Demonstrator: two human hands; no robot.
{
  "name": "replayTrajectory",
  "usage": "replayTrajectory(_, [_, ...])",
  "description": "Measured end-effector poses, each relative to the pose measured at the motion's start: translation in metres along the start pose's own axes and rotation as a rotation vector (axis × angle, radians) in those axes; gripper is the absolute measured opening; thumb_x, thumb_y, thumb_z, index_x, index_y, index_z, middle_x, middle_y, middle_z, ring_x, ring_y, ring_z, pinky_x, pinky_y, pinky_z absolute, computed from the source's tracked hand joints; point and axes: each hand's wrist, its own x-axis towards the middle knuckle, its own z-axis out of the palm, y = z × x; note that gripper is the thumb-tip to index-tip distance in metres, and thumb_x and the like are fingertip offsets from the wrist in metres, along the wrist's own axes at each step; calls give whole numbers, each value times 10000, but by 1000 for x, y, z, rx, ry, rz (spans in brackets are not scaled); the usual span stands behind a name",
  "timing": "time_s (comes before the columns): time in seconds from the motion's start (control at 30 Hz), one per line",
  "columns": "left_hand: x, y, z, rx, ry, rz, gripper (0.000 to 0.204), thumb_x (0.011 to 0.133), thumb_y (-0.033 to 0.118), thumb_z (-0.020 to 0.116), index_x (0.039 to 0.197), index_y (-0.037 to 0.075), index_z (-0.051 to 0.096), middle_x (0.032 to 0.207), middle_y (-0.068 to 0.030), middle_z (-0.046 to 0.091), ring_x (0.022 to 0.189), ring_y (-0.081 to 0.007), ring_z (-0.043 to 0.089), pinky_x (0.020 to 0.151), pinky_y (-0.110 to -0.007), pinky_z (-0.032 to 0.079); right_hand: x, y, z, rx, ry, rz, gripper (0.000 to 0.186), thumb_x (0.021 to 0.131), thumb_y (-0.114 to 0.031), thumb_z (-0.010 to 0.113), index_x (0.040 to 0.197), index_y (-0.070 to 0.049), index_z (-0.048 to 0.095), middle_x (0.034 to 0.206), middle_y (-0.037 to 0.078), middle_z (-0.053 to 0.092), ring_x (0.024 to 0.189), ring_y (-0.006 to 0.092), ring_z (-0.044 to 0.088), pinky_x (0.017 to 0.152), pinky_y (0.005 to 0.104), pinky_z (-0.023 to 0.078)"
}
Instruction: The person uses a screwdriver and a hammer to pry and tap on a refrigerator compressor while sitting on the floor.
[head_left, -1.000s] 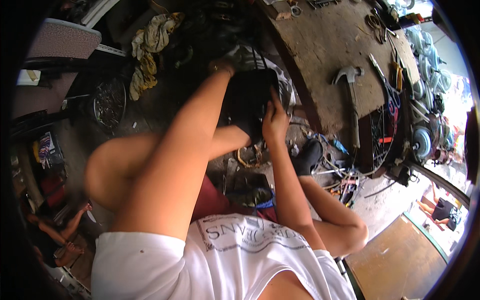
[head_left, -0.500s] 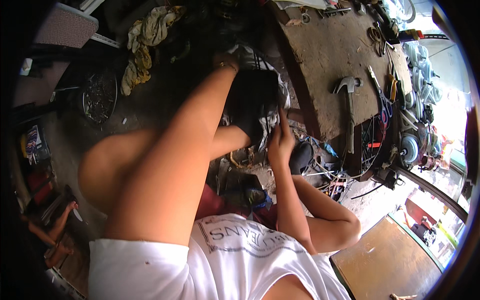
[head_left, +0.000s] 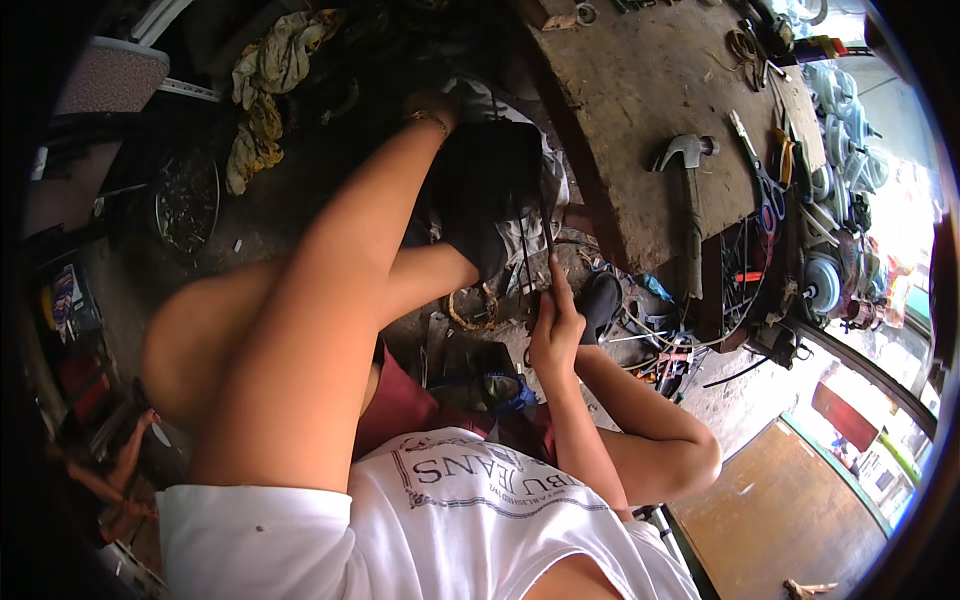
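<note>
My left arm reaches far ahead to a dark, boxy black object on the floor beside the bench. My left hand, with a bracelet at the wrist, is at its far left side; deep shadow hides the fingers. Crumpled whitish material shows around the black object. Closer to my body, my right hand is closed with its index finger stretched forward. It grips a thin dark rod that runs up toward the black object's near right corner. What kind of tool it is cannot be made out.
A wooden bench on the right bears a claw hammer, scissors and pliers. Wires and loose parts lie beneath. To the left are a round pan of small parts, a stained cloth and another person's arms.
My right hand has come back toward my body along with the thin rod. My left hand and the black object sit slightly further left in view, as the whole view has shifted.
</note>
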Motion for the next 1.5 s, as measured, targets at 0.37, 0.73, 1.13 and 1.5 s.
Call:
replayTrajectory(0.37, [25, -11, 21, -49, 311, -76, 497, 927, 433, 349, 1227, 98, 560, 1267, -143, 540, 1144, -296, 543, 961, -406, 425, 34, 8, 6, -13, 70, -133, 421, 900, -61, 441, 1315, -105, 487, 1105, 226, 610, 955, 243, 606, 812, 301, 460])
replayTrajectory(0.73, [10, 4, -17, -101, 127, 32, 489, 883, 414, 442, 1225, 83, 554, 1280, -150, 527, 1177, -310, 513, 973, -423, 418, 113, 9, 46, -135, 184, -330, 383, 914, -111, 462, 1295, -133, 503, 1212, 194, 563, 1124, 350, 538, 963, 404, 403])
replayTrajectory(1.13, [-143, -11, -117, -228, 49, -45, 430, 788, 269, 537, 1150, 50, 609, 1262, -180, 533, 1183, -351, 497, 992, -422, 401, 129, 4, 44, -198, 73, -168, 389, 928, -309, 447, 1315, -267, 471, 1021, 244, 615, 933, 413, 595, 805, 471, 471])
replayTrajectory(1.5, [-156, 8, -64, -419, 191, 26, 354, 729, 332, 660, 898, 22, 684, 956, -196, 662, 934, -324, 633, 830, -384, 493, 141, 30, 35, -306, 33, -227, 410, 931, -333, 429, 1339, -291, 435, 1068, 229, 607, 986, 407, 582, 861, 468, 453])
